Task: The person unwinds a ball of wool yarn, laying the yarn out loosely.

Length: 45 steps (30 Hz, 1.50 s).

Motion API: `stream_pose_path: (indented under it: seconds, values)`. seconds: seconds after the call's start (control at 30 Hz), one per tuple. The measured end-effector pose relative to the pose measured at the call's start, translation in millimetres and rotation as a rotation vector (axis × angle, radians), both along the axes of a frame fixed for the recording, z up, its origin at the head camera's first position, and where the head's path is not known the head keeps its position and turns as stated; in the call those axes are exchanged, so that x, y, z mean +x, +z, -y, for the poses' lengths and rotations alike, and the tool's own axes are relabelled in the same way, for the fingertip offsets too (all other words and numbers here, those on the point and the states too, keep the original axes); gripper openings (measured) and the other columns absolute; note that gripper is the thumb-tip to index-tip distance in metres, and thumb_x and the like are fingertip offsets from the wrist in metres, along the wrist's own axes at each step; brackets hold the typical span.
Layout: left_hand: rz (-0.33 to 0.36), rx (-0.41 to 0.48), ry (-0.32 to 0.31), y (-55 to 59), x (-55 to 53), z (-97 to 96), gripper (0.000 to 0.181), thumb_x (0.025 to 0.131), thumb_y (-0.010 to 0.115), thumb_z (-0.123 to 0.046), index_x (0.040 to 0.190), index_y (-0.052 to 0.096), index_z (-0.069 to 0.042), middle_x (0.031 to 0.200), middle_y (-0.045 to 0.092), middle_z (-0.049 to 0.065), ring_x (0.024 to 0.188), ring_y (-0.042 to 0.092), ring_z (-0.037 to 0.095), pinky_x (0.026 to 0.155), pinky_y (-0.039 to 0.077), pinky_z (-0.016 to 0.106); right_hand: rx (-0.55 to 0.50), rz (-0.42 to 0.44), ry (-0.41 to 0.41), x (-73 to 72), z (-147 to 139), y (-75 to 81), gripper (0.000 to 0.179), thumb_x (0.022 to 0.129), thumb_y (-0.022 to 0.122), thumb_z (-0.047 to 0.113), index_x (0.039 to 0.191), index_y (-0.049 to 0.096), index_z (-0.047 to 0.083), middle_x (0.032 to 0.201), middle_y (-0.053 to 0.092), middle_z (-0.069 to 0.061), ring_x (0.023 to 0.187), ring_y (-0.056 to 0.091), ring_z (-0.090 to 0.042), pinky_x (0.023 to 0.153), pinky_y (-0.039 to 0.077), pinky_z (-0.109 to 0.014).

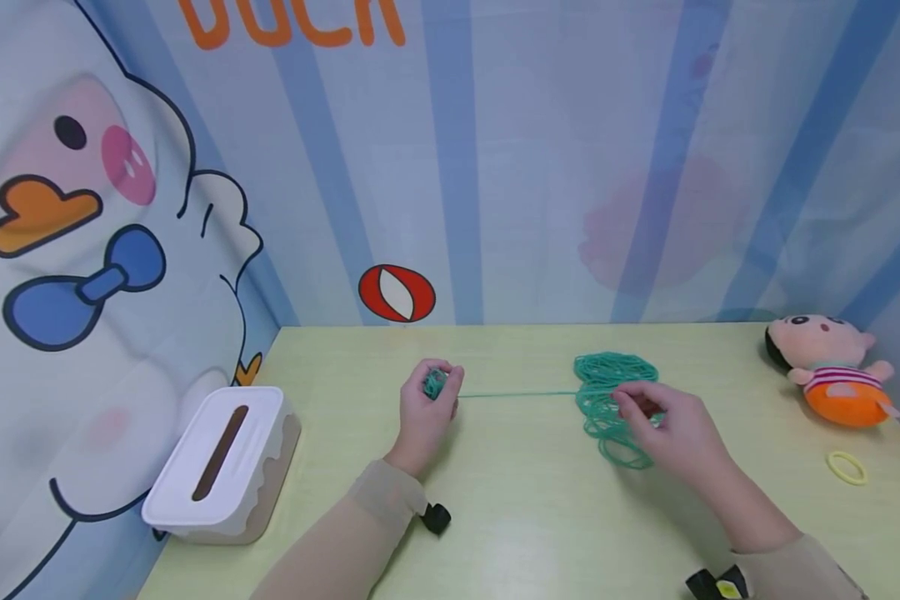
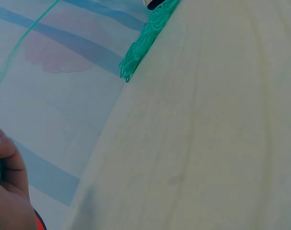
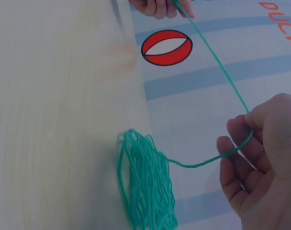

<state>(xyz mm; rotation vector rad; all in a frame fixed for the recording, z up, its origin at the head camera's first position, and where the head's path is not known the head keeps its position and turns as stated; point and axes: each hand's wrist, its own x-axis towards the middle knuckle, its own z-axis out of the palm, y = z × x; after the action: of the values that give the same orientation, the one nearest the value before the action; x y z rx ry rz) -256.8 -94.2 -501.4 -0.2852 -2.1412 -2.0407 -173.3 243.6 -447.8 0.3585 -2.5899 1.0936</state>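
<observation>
A loose pile of green yarn (image 1: 607,371) lies on the table, and the right wrist view shows its looped strands (image 3: 148,187) close up. My left hand (image 1: 426,408) grips a small wound ball of the same yarn (image 1: 434,382), which the left wrist view catches only at its edge. Above the pile, my right hand (image 1: 671,425) pinches the yarn between thumb and forefinger. One strand (image 3: 219,62) runs taut between both hands. From the right hand's pinch it sags across the fingers down to the pile.
A white lidded tissue box (image 1: 225,458) with a brown slot stands at the table's left. On the right lie a plush doll (image 1: 832,371) and a yellow ring (image 1: 846,468). A printed cloth (image 1: 525,167) hangs behind the table (image 1: 510,517).
</observation>
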Motion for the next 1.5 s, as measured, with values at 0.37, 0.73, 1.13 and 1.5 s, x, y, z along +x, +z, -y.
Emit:
stream_pose_path:
  seconds: [0.37, 0.73, 1.13, 1.5]
  values:
    - [0.02, -0.044, 0.059, -1.3, -1.1, -1.4, 0.025, 0.108, 0.073, -0.042, 0.118, 0.07, -0.019, 0.091, 0.063, 0.003, 0.071, 0.058, 0.02, 0.065, 0.053, 0.022, 0.161, 0.248, -0.115, -0.5, -44, -3.9, 0.033, 0.111, 0.067, 0.03, 0.128, 0.079, 0.005, 0.104, 0.081, -0.009, 0.083, 0.065, -0.012, 0.065, 0.052, -0.028]
    - [0.028, -0.055, 0.021, -1.2, -1.5, -2.2, 0.032, 0.105, 0.077, -0.037, 0.125, 0.072, -0.013, 0.102, 0.067, 0.005, 0.079, 0.062, 0.02, 0.071, 0.057, 0.022, 0.308, 0.463, -0.136, -10.3, -63, -14.9, 0.03, 0.107, 0.071, 0.028, 0.12, 0.082, 0.004, 0.11, 0.082, -0.014, 0.095, 0.073, -0.029, 0.079, 0.061, -0.05]
    - [-0.024, -0.033, -0.125, 0.0, -1.6, -5.9, 0.023, 0.113, 0.064, -0.023, 0.128, 0.07, -0.006, 0.092, 0.064, 0.009, 0.073, 0.057, 0.011, 0.071, 0.055, 0.019, 0.302, 0.129, -0.107, -8.4, 15, -9.1, 0.022, 0.1, 0.064, 0.01, 0.118, 0.074, 0.002, 0.118, 0.071, -0.022, 0.107, 0.066, -0.041, 0.09, 0.057, -0.059]
    - [-0.015, -0.067, -0.186, 4.4, 2.8, -6.0, 0.027, 0.116, 0.059, -0.024, 0.136, 0.069, -0.009, 0.102, 0.066, 0.009, 0.078, 0.058, 0.013, 0.073, 0.055, 0.018, 0.14, 0.162, 0.226, -26.3, 120, -20.8, 0.05, 0.111, 0.068, 0.03, 0.154, 0.062, 0.007, 0.144, 0.075, -0.01, 0.139, 0.069, -0.035, 0.114, 0.057, -0.057]
